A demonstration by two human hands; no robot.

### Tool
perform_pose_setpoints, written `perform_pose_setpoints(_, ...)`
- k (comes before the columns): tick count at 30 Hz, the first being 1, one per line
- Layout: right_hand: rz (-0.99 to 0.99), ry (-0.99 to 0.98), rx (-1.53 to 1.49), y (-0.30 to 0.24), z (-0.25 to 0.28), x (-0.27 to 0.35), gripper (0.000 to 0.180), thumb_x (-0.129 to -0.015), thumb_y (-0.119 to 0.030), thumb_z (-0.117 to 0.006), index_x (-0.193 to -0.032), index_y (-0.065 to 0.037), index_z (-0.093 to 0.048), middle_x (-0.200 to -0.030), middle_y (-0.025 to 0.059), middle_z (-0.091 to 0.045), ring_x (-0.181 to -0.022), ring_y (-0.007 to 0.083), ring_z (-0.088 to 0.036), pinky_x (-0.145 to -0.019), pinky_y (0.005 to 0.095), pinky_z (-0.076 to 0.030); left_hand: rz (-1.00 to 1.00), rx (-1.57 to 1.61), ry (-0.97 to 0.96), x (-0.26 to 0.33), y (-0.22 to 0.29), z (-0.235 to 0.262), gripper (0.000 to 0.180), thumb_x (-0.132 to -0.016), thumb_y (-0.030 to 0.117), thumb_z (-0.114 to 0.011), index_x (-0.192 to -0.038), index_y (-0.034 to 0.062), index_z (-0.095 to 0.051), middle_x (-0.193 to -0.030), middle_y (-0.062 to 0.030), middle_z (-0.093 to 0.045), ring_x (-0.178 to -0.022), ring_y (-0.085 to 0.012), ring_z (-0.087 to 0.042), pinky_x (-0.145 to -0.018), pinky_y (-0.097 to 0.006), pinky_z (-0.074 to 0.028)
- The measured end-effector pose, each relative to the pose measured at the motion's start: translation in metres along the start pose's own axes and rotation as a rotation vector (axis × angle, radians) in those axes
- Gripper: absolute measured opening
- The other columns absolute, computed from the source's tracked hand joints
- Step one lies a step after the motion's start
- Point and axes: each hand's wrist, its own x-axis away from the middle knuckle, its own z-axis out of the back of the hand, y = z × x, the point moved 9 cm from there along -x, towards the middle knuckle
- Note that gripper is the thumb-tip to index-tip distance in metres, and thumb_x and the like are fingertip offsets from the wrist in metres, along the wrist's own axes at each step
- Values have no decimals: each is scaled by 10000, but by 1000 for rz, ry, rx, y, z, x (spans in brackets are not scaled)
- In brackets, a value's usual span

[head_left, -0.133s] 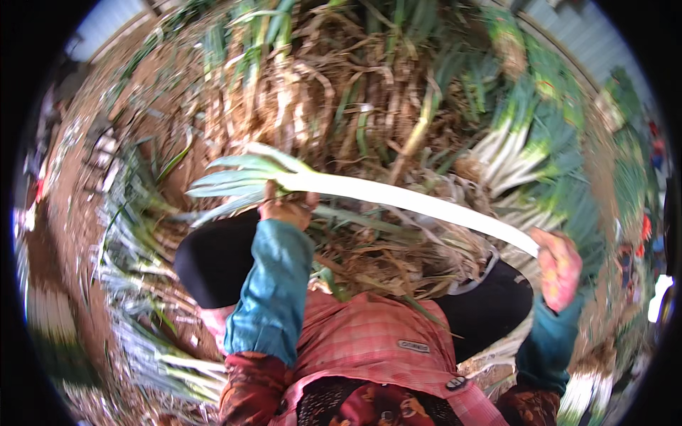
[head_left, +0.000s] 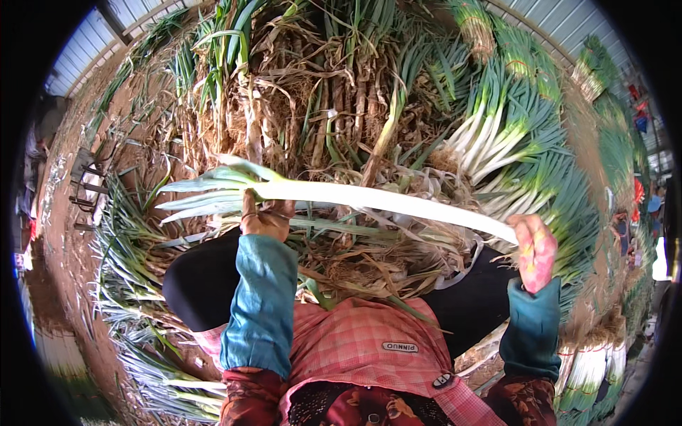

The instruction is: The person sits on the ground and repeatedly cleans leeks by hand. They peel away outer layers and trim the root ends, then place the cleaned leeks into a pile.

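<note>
A long white-stalked leek or large green onion stretches across in front of me, between my two hands. Its fanned green leaves point left and its root end is at the right. Around the base of the leaves, my left hand is closed on the stalk. My right hand grips the root end, fingers wrapped round it. Beneath the stalk, between my legs, lies a heap of dry peeled leaves and husks.
Ahead stands a mass of unpeeled stalks with brown roots. Clean white stalks lie fanned at the right, with tied bundles beyond. Loose leafy stalks cover the left. More bundles stand at the lower right.
Both hands and the held stalk have shifted slightly left in the picture, along with the whole scene. The grip stays the same.
</note>
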Motion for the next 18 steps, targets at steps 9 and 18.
perform_pose_setpoints(9, -593, -344, -768, 153, -32, 27, 252, -804, -162, -496, -966, 30, -506, -824, 112, -552, -679, 142, -519, -652, 260, -434, -90, -118, -24, 33, -26, -77, 327, -777, 358, -476, -989, 110, -461, -998, -141, -521, -869, -277, -525, -744, -458, -442)
perform_pose_setpoints(18, -356, -742, -1055, -91, -179, -52, 295, -745, -105, -550, -999, 19, -466, -891, 139, -551, -809, 169, -532, -712, 250, -429, -76, -406, -288, 66, -48, -105, 347, -716, 241, -588, -997, 107, -433, -920, -74, -514, -850, -220, -515, -655, -427, -480)
